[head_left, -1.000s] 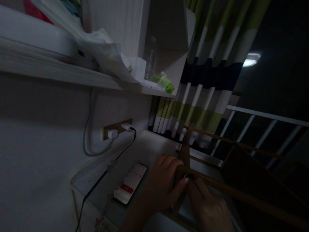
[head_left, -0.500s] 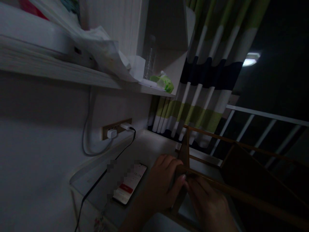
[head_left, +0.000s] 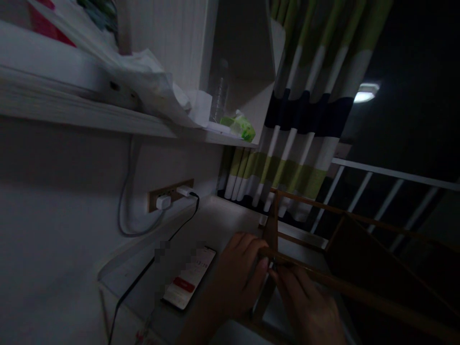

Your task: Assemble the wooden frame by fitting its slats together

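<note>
Gripping a wooden frame's near end, two hands meet at its corner

The left hand (head_left: 239,273) curls its fingers over the end of the wooden frame (head_left: 345,285), closed around the wood with little gap, its thumb stretched toward the right hand (head_left: 309,302). That hand has its fingers bent and bunched together, their tips tucked against the frame's top bar, just beside the left thumb tip. A small pale, shiny piece (head_left: 272,263) shows between the two sets of fingertips; it is too dark to tell what it is, or whether the right fingers pinch it or merely touch it.

From the fingers, the frame's bar runs off to the right, and more of its panels stand beyond them. Left of the left fingers, apart from them, a lit phone (head_left: 185,285) lies on the white tabletop (head_left: 224,218). Farther left runs a black cord (head_left: 136,280), reaching a wall socket (head_left: 170,194). Beyond the fingertips hangs a striped curtain (head_left: 305,115).
</note>
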Demonstrator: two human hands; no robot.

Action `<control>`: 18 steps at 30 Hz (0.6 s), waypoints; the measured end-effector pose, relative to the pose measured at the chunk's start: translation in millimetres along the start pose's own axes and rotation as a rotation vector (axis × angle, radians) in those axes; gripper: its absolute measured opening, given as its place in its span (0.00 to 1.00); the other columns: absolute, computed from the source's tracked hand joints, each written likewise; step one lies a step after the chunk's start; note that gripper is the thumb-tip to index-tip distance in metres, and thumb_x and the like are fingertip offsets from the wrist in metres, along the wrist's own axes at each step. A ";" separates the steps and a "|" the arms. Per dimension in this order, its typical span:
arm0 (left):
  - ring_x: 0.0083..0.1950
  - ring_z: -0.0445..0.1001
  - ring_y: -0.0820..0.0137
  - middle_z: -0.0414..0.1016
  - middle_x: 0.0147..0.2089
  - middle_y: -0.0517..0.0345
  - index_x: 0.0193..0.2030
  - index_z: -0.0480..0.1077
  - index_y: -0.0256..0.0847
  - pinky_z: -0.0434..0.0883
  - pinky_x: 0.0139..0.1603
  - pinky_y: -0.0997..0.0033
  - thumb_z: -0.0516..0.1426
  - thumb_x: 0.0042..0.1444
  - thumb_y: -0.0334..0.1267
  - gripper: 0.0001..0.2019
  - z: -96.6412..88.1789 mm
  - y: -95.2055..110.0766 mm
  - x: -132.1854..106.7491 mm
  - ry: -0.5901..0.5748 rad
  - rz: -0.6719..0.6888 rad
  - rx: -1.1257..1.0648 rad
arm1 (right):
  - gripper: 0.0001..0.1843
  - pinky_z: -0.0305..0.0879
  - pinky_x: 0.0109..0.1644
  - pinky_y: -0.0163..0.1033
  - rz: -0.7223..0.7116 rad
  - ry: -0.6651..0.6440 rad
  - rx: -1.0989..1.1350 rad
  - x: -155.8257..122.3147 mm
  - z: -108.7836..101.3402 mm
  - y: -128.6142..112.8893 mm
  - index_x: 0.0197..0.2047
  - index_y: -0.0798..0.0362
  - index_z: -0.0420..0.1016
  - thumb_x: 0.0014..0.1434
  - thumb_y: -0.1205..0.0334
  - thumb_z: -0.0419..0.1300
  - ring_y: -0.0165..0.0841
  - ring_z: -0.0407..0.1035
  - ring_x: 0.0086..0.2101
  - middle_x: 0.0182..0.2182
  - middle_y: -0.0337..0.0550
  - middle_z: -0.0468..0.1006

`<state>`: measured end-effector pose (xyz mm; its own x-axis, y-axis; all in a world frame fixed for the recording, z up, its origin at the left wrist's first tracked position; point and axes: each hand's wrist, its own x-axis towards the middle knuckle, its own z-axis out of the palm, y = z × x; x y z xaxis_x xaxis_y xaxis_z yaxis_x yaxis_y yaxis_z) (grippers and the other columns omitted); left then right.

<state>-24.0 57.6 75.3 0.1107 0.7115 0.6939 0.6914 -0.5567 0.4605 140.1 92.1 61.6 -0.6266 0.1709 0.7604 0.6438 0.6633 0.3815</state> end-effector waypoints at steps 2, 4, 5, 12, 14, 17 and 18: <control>0.47 0.61 0.67 0.66 0.44 0.54 0.45 0.62 0.40 0.61 0.50 0.62 0.43 0.59 0.33 0.11 0.1 0.1 0.4 0.000 -0.007 0.010 | 0.22 0.60 0.20 0.25 -0.068 -0.014 -0.029 -1.8 -2.9 2.8 0.41 0.56 0.71 0.62 0.71 0.36 0.21 0.67 0.20 0.30 0.42 0.76; 0.47 0.61 0.68 0.66 0.43 0.55 0.44 0.62 0.40 0.61 0.50 0.62 0.43 0.59 0.33 0.11 0.6 -0.3 1.0 -0.005 -0.013 0.023 | 0.21 0.63 0.23 0.23 -0.110 -0.001 -0.057 -2.8 -5.7 3.9 0.43 0.58 0.70 0.61 0.72 0.37 0.22 0.69 0.24 0.32 0.45 0.76; 0.47 0.62 0.68 0.66 0.43 0.55 0.44 0.62 0.40 0.61 0.50 0.62 0.43 0.59 0.33 0.11 0.9 -0.7 1.3 -0.006 -0.015 0.031 | 0.21 0.63 0.25 0.23 -0.119 0.013 -0.074 -2.6 -7.0 3.5 0.44 0.59 0.70 0.60 0.72 0.38 0.23 0.70 0.25 0.33 0.47 0.76; 0.47 0.63 0.68 0.67 0.43 0.54 0.44 0.62 0.41 0.64 0.49 0.64 0.41 0.59 0.33 0.12 2.7 -4.8 -0.7 0.039 0.009 0.035 | 0.20 0.68 0.27 0.27 -0.097 0.095 -0.196 9.4 -14.7 -3.6 0.44 0.54 0.72 0.57 0.72 0.42 0.29 0.72 0.31 0.36 0.46 0.78; 0.47 0.63 0.68 0.67 0.44 0.54 0.46 0.62 0.42 0.65 0.49 0.64 0.41 0.59 0.33 0.12 2.0 -5.9 -1.4 0.027 0.019 0.028 | 0.20 0.69 0.30 0.28 -0.111 0.107 -0.205 13.0 -15.0 -3.2 0.44 0.54 0.73 0.56 0.73 0.43 0.29 0.72 0.34 0.37 0.46 0.78; 0.49 0.64 0.69 0.67 0.45 0.55 0.49 0.60 0.44 0.66 0.50 0.66 0.42 0.59 0.33 0.14 -1.4 -6.6 0.1 0.032 0.050 0.031 | 0.20 0.69 0.34 0.28 -0.137 0.108 -0.188 15.8 -12.7 -2.3 0.43 0.56 0.73 0.57 0.74 0.42 0.30 0.72 0.38 0.41 0.46 0.77; 0.49 0.65 0.69 0.68 0.46 0.55 0.50 0.61 0.44 0.66 0.49 0.66 0.42 0.60 0.33 0.14 -2.9 -6.7 1.4 0.041 0.059 0.031 | 0.20 0.69 0.36 0.28 -0.142 0.107 -0.180 16.4 -11.2 -2.5 0.44 0.56 0.72 0.57 0.74 0.42 0.29 0.71 0.39 0.42 0.45 0.76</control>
<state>-30.6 61.0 74.8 0.1230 0.6594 0.7417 0.7063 -0.5832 0.4013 133.1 85.1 79.0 -0.6728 0.0006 0.7399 0.6261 0.5333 0.5689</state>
